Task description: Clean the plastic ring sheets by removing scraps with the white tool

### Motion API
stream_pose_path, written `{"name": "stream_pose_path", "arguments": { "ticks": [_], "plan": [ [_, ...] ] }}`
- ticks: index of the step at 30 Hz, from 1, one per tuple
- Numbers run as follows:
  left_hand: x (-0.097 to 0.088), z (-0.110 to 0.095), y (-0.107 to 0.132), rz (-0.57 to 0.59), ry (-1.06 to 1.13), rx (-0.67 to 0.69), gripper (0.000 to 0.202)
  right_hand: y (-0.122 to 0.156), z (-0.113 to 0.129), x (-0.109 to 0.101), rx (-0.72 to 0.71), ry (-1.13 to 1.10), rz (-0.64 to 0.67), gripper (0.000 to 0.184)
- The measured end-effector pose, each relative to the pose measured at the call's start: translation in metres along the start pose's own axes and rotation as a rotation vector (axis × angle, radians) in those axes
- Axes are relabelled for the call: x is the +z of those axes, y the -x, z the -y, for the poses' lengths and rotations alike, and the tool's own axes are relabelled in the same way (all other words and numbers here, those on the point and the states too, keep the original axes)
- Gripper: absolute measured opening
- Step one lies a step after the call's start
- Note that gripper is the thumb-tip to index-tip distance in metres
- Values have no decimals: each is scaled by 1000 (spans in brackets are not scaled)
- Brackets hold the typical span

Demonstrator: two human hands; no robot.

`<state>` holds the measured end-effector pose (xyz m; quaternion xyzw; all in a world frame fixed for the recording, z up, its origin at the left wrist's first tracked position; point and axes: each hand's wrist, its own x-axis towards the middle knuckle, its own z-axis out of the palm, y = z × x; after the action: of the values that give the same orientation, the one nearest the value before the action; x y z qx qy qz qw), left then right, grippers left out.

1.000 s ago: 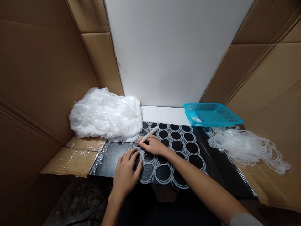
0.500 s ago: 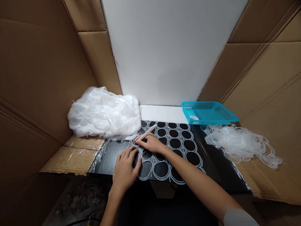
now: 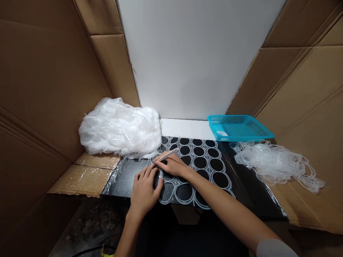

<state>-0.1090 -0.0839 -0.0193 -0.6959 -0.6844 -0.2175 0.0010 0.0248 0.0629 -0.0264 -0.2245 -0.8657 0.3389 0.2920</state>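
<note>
A translucent sheet of joined rings (image 3: 199, 164) lies flat on a black board (image 3: 128, 176). My left hand (image 3: 144, 191) rests on the sheet's near left corner with its fingers spread flat, pressing a ring down. Just beyond it, my right hand (image 3: 173, 165) pinches a thin white stick (image 3: 167, 154), whose tip meets the sheet close to my left fingertips. Both forearms reach in from the bottom of the view.
A big heap of white ring sheets (image 3: 120, 128) sits at the back left. Loose clear rings (image 3: 276, 162) lie in a pile on the right, behind them a blue plastic basket (image 3: 239, 127). Cardboard walls (image 3: 40, 89) close in both sides; a white panel stands behind.
Both hands stay at the sheet's near left corner. My left fingers have crept slightly toward the stick tip; the camera view shifted a little.
</note>
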Motion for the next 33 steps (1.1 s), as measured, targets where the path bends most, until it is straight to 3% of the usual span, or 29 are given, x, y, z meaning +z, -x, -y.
{"name": "stream_pose_path", "arguments": {
  "ticks": [7,13,16,20,24,27,29,33],
  "plan": [
    [2,5,-2,19,29,-19,33,3,2,7,-260,275,23,22],
    [2,6,1,1,38,-21,29,-2,3,5,-240,440,68,20],
    [0,4,2,11,58,-15,23,-13,-6,-8,-176,430,-1,25],
    [0,-6,10,35,107,-32,20,-33,-26,-42,-88,379,-135,27],
    [-2,-20,29,73,188,-53,18,-48,-41,-77,13,385,-265,26],
    [-11,-26,45,115,244,-70,16,-49,-39,-87,76,305,-349,24],
    [-17,-25,50,91,221,-101,18,-44,-30,-81,46,192,-276,23],
    [-15,-15,38,-106,128,-149,17,-25,-5,-47,-4,-51,38,23]
  ]
}}
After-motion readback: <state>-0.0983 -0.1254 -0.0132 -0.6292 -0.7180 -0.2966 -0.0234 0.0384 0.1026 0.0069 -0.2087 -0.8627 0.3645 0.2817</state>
